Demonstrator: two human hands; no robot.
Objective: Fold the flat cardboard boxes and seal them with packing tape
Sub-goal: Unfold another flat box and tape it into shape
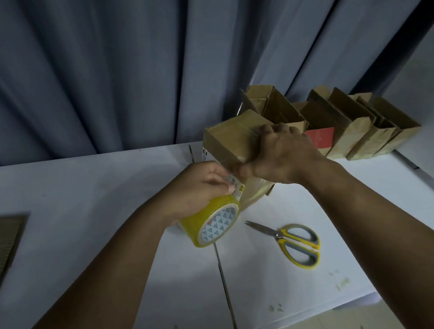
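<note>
A folded brown cardboard box (228, 140) is held above the white table (86, 197), tilted, just past the table's middle. My right hand (284, 155) grips it from the right, fingers over its top face and thumb on its lower edge. My left hand (202, 188) holds a yellowish roll of packing tape (212, 224) right below the box, with the fingers pressing the tape's end against the box's lower corner.
Yellow-handled scissors (290, 242) lie shut on the table to the right of the roll. Several folded, open-topped boxes (348, 125) stand in a row at the back right. Flat cardboard (2, 241) lies at the left edge. Grey curtains (103, 69) hang behind.
</note>
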